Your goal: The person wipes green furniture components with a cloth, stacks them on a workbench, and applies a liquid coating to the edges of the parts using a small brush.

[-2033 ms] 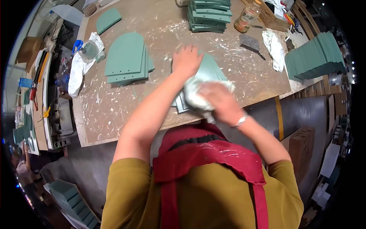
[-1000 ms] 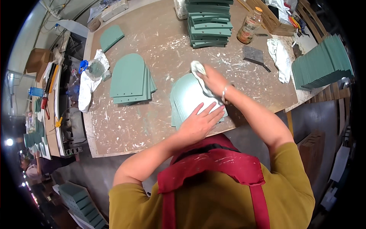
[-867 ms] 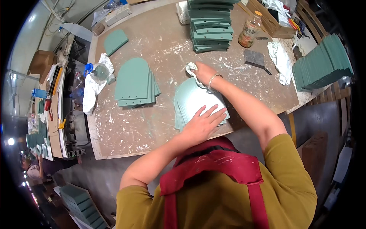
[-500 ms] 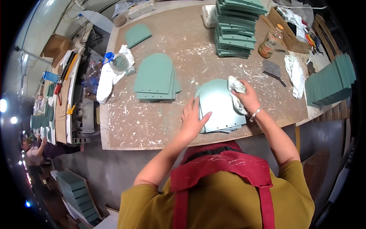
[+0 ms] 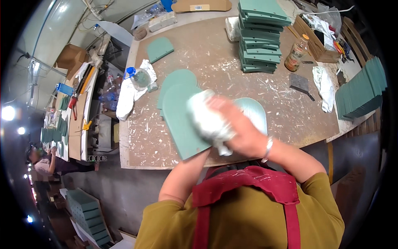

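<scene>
your right hand (image 5: 240,126) grips a white rag (image 5: 207,116) over the green panel (image 5: 176,110), 11 o'clock | left hand hidden, can't tell its grip | imo wipe evenly, edge to edge

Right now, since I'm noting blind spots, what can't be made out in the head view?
In the head view:
Left hand: hidden behind the green arch-shaped panel and white crumpled cloth.
Right hand: blur obscures its grip.
Glossy pale-green arched panels: lower part hidden by that hand.
Tall green panel stack: top cut off by upper edge.
</scene>
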The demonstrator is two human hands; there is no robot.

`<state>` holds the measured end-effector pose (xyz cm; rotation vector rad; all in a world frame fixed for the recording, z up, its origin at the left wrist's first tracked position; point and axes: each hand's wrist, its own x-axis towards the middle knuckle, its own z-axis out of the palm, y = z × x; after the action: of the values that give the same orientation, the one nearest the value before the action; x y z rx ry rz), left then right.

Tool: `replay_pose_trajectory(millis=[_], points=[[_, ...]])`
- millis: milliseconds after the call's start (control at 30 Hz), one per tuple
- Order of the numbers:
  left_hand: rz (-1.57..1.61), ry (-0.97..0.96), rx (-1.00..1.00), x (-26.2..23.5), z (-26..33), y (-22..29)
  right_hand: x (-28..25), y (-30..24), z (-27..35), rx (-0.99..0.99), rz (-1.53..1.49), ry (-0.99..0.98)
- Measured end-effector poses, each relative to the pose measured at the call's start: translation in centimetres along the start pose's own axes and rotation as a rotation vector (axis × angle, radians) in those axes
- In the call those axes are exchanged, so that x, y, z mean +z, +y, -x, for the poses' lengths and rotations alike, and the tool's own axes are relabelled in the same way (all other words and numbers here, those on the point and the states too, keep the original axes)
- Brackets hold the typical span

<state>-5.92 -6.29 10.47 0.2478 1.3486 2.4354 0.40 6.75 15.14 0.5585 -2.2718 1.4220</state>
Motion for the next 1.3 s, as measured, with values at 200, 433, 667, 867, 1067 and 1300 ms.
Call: replay_pose_trajectory(millis=[200, 433, 667, 867, 1067, 1300], points=[[0.394, -0.136, -0.240, -0.2, 2.0, -2.0, 4.1, 3.8, -5.1, -0.085, 0.377, 0.099], [0.876, -0.066, -0.737, -2.0, 0.0, -3.0, -2.1, 8.8, -4.8, 0.706, -0.344, 0.103], [0.851, -0.657, -0.203, -2.5, -1.5, -3.2, 4.0, 0.2, -0.9, -0.245, 0.445, -0.266], [0.359, -0.279, -0.246, -2.7, -0.7, -3.2, 0.7, 2.3, 1.2, 0.127, 0.134, -0.182], [0.811, -0.659, -0.676, -3.4, -2.5, -4.0, 4.6, -2.5, -2.6, -0.450, 0.354, -0.211], [0.721, -0.479, -0.667, -1.2, 1.0, -4.2, 2.6, -0.9, -5.9, -0.258, 0.400, -0.034]])
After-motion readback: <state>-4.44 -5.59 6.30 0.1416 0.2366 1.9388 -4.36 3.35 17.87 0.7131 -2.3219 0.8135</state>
